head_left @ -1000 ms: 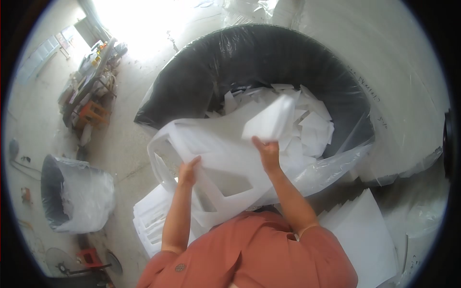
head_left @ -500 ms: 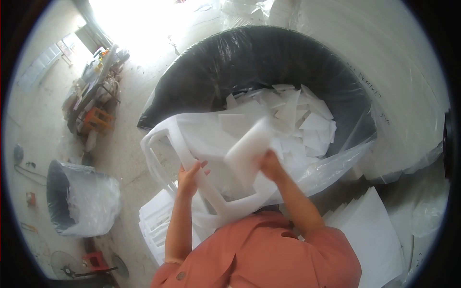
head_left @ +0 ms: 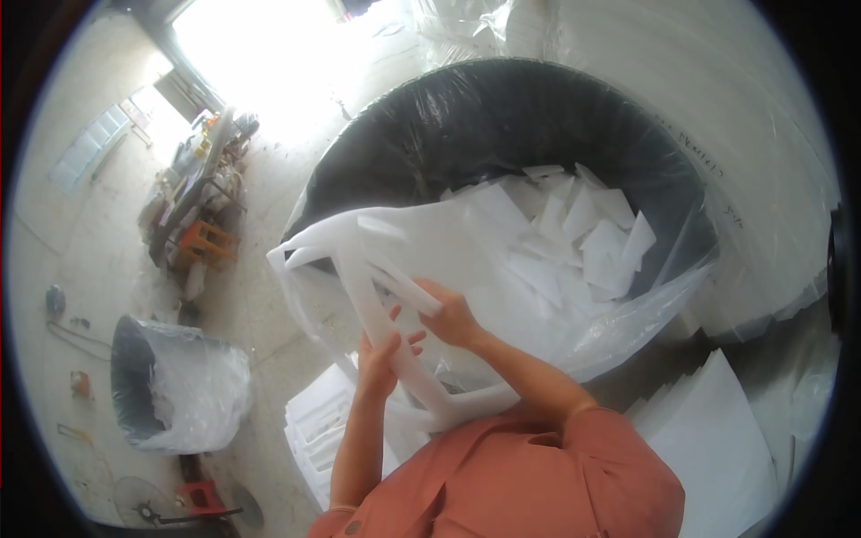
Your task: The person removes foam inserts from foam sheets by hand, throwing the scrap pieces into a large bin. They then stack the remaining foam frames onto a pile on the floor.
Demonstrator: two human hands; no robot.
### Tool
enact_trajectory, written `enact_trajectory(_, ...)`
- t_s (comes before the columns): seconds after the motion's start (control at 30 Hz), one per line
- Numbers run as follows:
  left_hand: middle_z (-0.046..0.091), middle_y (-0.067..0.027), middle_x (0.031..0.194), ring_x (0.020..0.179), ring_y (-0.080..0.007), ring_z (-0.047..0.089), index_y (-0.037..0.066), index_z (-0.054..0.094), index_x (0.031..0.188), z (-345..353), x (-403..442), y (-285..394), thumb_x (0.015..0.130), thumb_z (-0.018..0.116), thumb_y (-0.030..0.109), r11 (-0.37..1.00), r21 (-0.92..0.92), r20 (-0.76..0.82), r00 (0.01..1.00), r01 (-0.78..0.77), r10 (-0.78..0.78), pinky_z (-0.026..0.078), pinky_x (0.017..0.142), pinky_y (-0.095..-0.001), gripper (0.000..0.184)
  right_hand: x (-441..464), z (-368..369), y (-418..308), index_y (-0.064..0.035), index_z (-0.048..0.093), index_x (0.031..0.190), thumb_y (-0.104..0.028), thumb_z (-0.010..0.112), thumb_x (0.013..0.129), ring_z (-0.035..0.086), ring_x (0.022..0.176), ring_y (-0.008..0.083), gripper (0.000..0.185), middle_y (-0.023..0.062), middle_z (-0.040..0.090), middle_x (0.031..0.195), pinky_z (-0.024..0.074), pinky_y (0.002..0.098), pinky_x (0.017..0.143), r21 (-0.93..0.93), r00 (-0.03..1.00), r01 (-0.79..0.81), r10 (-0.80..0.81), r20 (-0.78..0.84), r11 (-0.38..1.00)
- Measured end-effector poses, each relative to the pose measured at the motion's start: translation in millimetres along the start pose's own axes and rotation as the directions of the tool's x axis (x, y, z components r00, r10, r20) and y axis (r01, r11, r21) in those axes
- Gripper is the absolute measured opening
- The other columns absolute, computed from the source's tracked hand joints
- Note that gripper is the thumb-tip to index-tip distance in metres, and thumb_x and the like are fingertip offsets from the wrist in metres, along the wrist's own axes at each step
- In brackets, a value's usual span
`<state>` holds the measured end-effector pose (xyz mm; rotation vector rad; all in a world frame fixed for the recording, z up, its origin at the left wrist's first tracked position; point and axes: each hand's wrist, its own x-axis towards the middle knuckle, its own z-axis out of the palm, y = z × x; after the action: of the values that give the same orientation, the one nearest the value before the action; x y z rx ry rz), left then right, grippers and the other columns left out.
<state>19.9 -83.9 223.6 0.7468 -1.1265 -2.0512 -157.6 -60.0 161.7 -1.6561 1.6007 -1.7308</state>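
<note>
A large white foam sheet with cut-out openings (head_left: 363, 300) spans the space in front of me, its far part lying over the bag's edge. My left hand (head_left: 378, 366) is wrapped round one of its bars, thumb on top, fingertips showing on the far side. Close by, my right hand (head_left: 450, 318) grips the end of a narrow white foam strip (head_left: 404, 285) beside that bar; whether the strip is still joined to the sheet I cannot tell. Beyond the hands, many flat white foam pieces (head_left: 601, 251) lie heaped in a big dark bag (head_left: 502, 99).
Stacked white sheets (head_left: 708, 439) are at my right, with another cut stack (head_left: 318, 430) at my lower left. A smaller lined bin (head_left: 197, 386) stands left on the concrete floor. Farther off are an orange stool (head_left: 206, 240), a cluttered bench (head_left: 193, 184) and a fan (head_left: 143, 507).
My right hand has moved left from above the heap to beside my left hand. The broad foam piece it held is gone from it, and it now grips a strip.
</note>
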Motion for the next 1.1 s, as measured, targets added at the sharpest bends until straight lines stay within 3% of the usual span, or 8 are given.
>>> enact_trajectory(0.17,0.040,-0.0197,0.143,0.091,-0.0369,0.066,0.000,0.025,0.141,-1,0,-2,0.087,0.064,0.010,0.999,0.003,-0.077,0.996,-0.032,0.032,0.057,0.071,-0.0416,0.068,-62,-83,-23,-0.0015,0.058,0.125,0.000,0.069,0.080,0.064,0.098,0.0233,0.047,0.0088,0.067,0.110,0.0508,0.0347,0.087,0.454,0.814,-0.579,0.452,0.364,0.677)
enact_trajectory(0.27,0.046,-0.0209,0.137,0.089,-0.0338,0.067,-0.002,0.027,0.139,1,-1,2,0.087,0.063,0.009,0.999,0.044,-0.074,0.997,-0.010,0.013,0.057,0.071,-0.0415,0.064,-83,-137,3,-0.0004,0.052,0.131,-0.006,0.069,0.083,0.062,0.108,0.0245,0.051,0.0116,0.064,0.117,0.0489,0.0376,0.095,0.847,0.788,-0.484,0.531,0.313,0.219)
enact_trajectory(0.4,0.052,-0.0222,0.129,0.088,-0.0311,0.067,-0.002,0.029,0.137,11,-1,1,0.087,0.061,0.009,0.994,0.107,-0.036,0.999,0.020,-0.017,0.057,0.072,-0.0407,0.061,-70,-186,102,0.0024,0.054,0.119,-0.017,0.062,0.091,0.060,0.110,0.0319,0.036,0.0164,0.061,0.117,0.0495,0.0419,0.096,0.929,0.740,0.291,0.669,-0.067,-0.228)
enact_trajectory(0.5,0.055,-0.0225,0.124,0.087,-0.0303,0.067,-0.001,0.029,0.139,25,-2,0,0.086,0.061,0.008,0.991,0.133,-0.017,0.999,0.031,-0.029,0.057,0.072,-0.0402,0.062,-59,-163,144,-0.0021,0.053,0.118,-0.022,0.063,0.091,0.059,0.109,0.0333,0.035,0.0152,0.061,0.115,0.0490,0.0446,0.097,0.945,0.659,0.075,0.727,0.191,-0.317)
enact_trajectory(0.63,0.056,-0.0224,0.119,0.086,-0.0294,0.067,0.002,0.026,0.143,35,-6,1,0.086,0.062,0.009,0.987,0.155,0.035,0.998,0.044,-0.050,0.056,0.072,-0.0392,0.068,-8,-61,54,-0.0053,0.029,0.147,-0.032,0.076,0.082,0.052,0.120,0.0342,0.085,0.0208,0.045,0.137,0.0453,0.0493,0.098,0.686,0.794,-0.539,0.566,0.220,0.489)
enact_trajectory(0.7,0.058,-0.0214,0.116,0.085,-0.0288,0.067,0.002,0.024,0.145,43,-10,2,0.086,0.063,0.010,0.983,0.178,0.091,0.994,0.038,-0.054,0.056,0.072,-0.0387,0.071,23,-22,21,-0.0027,0.028,0.146,-0.030,0.081,0.073,0.052,0.120,0.0355,0.094,0.0236,0.044,0.138,0.0462,0.0435,0.096,0.106,0.955,-0.282,0.290,-0.067,0.954)
enact_trajectory(0.93,0.064,-0.0180,0.102,0.081,-0.0277,0.068,0.000,0.034,0.137,49,-25,1,0.084,0.068,0.009,0.973,0.227,0.071,0.997,-0.035,0.019,0.055,0.070,-0.0383,0.064,43,-6,31,0.0040,0.066,0.105,-0.016,0.077,0.069,0.067,0.086,0.0308,0.042,0.0203,0.067,0.085,0.0517,0.0413,0.074,-0.193,0.937,-0.344,0.321,-0.138,0.919)
enact_trajectory(1.1,0.064,-0.0180,0.102,0.081,-0.0277,0.068,0.001,0.037,0.135,36,-12,14,0.085,0.067,0.009,0.969,0.230,0.010,0.996,-0.087,0.087,0.056,0.071,-0.0393,0.059,-28,-105,45,-0.0015,0.057,0.121,-0.025,0.068,0.088,0.060,0.099,0.0156,0.042,0.0076,0.062,0.110,0.0481,0.0319,0.084,0.847,0.800,-0.439,0.560,0.216,0.300)
